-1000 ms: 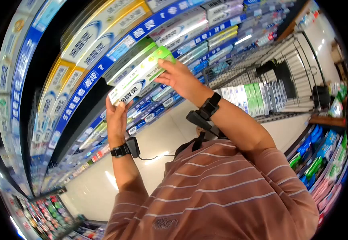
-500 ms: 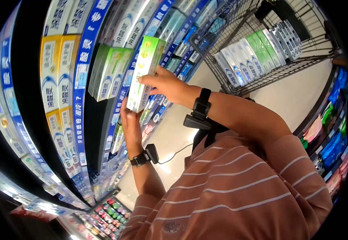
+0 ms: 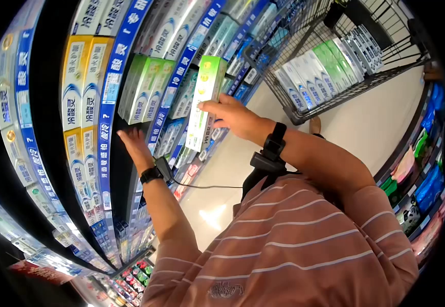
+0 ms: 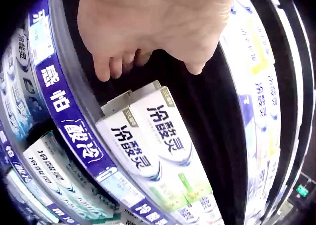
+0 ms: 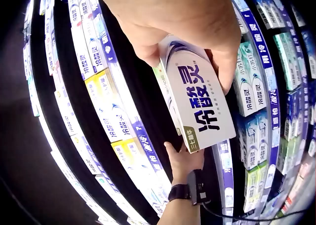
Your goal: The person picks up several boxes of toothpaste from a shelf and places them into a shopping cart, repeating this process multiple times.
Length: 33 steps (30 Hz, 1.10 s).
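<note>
The right hand [image 3: 232, 116] grips a white and green toothpaste box [image 3: 204, 102] in the head view, thumb on one side and fingers on the other. The box's white printed face [image 5: 197, 96] shows below that hand [image 5: 185, 20] in the right wrist view. The left hand [image 3: 136, 148] is away from the held box, at the shelf, with its fingers spread and nothing held. In the left wrist view the left hand [image 4: 155, 25] hangs over the dark shelf gap, above a stack of white and green boxes [image 4: 163, 131] standing on the shelf.
A wire shopping cart [image 3: 296, 115] at the upper right holds rows of white, green and dark boxes [image 3: 330, 66]. Yellow and white boxes [image 3: 82, 77] line the shelf to the left. Blue price strips [image 3: 112, 82] edge the shelves. Another shelf of colourful packs [image 3: 427, 174] stands at far right.
The left hand has let go of the box and moved left to the shelf. The right hand still holds the box, now slightly farther right than half a second ago.
</note>
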Each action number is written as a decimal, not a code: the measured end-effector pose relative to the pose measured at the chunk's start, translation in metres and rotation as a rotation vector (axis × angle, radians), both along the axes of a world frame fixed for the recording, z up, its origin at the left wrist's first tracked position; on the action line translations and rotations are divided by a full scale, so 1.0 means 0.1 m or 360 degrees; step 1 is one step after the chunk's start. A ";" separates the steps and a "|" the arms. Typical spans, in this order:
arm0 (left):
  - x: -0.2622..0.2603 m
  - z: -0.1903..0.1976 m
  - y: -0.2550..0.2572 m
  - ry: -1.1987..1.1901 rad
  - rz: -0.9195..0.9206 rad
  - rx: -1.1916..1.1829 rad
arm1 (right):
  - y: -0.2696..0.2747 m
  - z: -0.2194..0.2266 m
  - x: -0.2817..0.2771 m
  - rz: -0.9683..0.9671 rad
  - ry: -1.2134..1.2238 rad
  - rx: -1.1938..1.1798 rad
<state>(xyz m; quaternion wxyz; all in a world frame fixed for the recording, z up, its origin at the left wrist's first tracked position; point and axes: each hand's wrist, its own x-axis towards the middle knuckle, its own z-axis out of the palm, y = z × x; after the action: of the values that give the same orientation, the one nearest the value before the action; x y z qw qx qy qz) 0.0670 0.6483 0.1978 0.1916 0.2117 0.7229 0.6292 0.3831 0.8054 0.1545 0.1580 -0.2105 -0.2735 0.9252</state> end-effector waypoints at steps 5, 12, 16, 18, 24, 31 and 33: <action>-0.61 -0.09 0.14 -0.0201 -0.0139 0.0214 | -0.16 0.03 -0.61 -0.0194 0.0000 -0.0074; -1.29 -0.30 0.21 -0.0212 -0.0302 0.0231 | -0.37 0.16 -1.38 -0.0365 0.0159 -0.0128; -1.31 -0.08 0.24 0.1645 -0.0210 -0.1466 | -0.42 0.18 -1.65 -0.0443 0.0222 -0.0139; -1.51 -0.25 0.25 0.1876 -0.0243 -0.1037 | -0.46 0.18 -1.76 -0.0490 0.0199 -0.0116; -1.45 -0.01 0.29 0.2591 -0.0372 -0.1244 | -0.58 0.16 -1.93 -0.0630 0.0095 -0.0164; -1.60 -0.10 0.32 0.2472 -0.0466 -0.1306 | -0.62 0.29 -1.98 -0.0636 -0.0034 -0.0097; -1.67 -0.17 0.30 0.2352 -0.0455 -0.1269 | -0.64 0.28 -2.02 -0.0615 -0.0026 -0.0030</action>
<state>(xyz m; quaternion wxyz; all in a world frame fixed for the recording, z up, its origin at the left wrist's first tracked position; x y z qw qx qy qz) -0.0996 0.6787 0.1809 -0.1917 0.5741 0.7961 -0.0025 0.1811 0.7418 0.1823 0.3284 -0.2680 -0.2207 0.8784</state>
